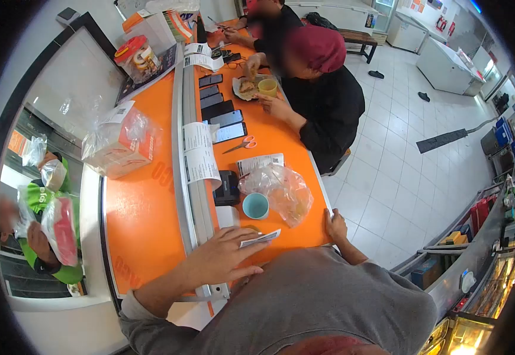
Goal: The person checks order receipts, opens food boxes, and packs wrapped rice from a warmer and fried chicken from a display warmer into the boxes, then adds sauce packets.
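My left hand (227, 254) is over the near end of the orange counter (287, 151), with a small printed paper slip (260, 238) held at its fingers. At the counter's right edge my right hand (335, 226) is curled around the rim. Just beyond my left hand stands a light-blue cup (256, 206). Beside the cup lies a crumpled clear plastic bag (287, 192), its contents hard to make out. A black box-shaped device (227, 188), perhaps a label printer, sits left of the cup. Orange-handled scissors (242, 144) lie farther back.
Several phones (228, 118) line the counter beside long printed receipts (200, 151). A person in black (328, 109) eats opposite a food wrapper (250, 87); another sits beyond. A bagged box (124, 142) stands on the left ledge. Outside the window, a person in green (62, 195) holds bags.
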Demonstrator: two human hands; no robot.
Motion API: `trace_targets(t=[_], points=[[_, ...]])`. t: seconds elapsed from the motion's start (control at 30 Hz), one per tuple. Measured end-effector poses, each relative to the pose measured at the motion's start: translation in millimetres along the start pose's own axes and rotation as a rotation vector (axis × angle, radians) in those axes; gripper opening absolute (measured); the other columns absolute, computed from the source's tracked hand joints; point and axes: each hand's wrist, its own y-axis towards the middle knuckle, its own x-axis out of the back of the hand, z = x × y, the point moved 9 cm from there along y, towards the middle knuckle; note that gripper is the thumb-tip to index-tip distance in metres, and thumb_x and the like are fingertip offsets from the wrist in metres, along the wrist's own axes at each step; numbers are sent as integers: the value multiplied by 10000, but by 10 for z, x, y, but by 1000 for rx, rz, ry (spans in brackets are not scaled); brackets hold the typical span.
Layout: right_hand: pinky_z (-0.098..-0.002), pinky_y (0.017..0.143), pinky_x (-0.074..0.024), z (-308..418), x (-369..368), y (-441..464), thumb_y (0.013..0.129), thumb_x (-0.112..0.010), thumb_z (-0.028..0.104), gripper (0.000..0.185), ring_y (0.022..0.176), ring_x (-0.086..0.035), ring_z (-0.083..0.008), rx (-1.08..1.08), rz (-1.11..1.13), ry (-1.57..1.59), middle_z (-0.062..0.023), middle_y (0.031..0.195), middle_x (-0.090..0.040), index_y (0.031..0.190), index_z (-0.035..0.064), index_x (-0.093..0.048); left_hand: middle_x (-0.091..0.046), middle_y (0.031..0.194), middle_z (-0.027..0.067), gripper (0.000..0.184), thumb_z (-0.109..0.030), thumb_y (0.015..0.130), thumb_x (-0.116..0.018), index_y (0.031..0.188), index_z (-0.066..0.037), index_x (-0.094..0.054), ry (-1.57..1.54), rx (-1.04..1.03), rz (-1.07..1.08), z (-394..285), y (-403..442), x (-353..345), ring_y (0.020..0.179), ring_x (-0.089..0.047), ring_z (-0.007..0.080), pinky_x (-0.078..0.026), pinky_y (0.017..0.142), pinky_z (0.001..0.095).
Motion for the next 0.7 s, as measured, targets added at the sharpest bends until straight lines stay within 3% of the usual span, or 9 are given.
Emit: trace_targets(t=[0.43,0.6,0.7], points=[[-524,722,-488,9,-52,76,937,-436,552,636,843,-639,-449,45,-25,38,-279,830,-644,1149,-35,-554,-540,1305,154,610,-524,933,-502,1377,-105,-476,77,4,-27,18,-45,36,1283,-436,293,-289,1086,438],[-532,790,-485,-63,-88,98,913,-451,580,644,921,-626,-463,26,-18,57,-284,929,-649,1146,-12,-551,-554,1298,146,579,-502,955,-469,1340,-71,-505,43,-7,-33,-1,-50,80,1274,-443,284,-265,1108,448],[-527,792,-488,-60,-117,128,912,-453,581,656,923,-627,-463,43,-14,54,-289,932,-648,1155,-21,-547,-546,1284,161,595,-533,928,-511,1365,-128,-505,35,-6,-42,41,-57,26,1270,-446,310,-291,1086,455]])
